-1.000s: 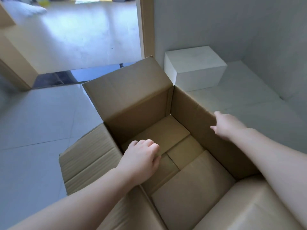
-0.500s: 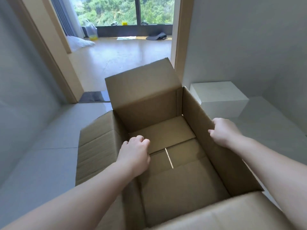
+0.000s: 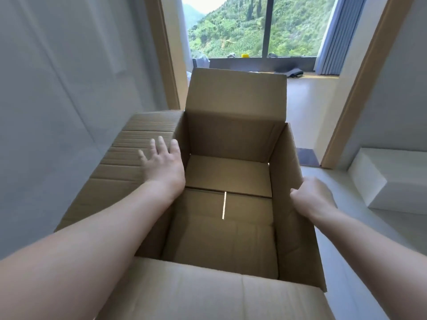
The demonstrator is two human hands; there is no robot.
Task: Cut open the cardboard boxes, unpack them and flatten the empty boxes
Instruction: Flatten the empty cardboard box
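Observation:
A large brown cardboard box [image 3: 233,139] fills the middle of the view, open at the top with nothing inside. Its bottom flaps meet with a thin bright slit between them. The far flap stands upright and the left flap is folded outward. My left hand [image 3: 163,163] lies with straight, spread fingers on the left flap at the box's left rim. My right hand [image 3: 310,196] grips the top edge of the right wall, fingers curled over it.
A white box [image 3: 392,181] sits on the floor at the right. A grey wall runs close along the left. Ahead, a wood-framed doorway [image 3: 360,84] opens into a room with a large window and a blue curtain.
The view has swung up and left, and the box now faces the doorway. My left hand moved from inside the box onto the left flap and opened. My right hand keeps its hold on the right wall.

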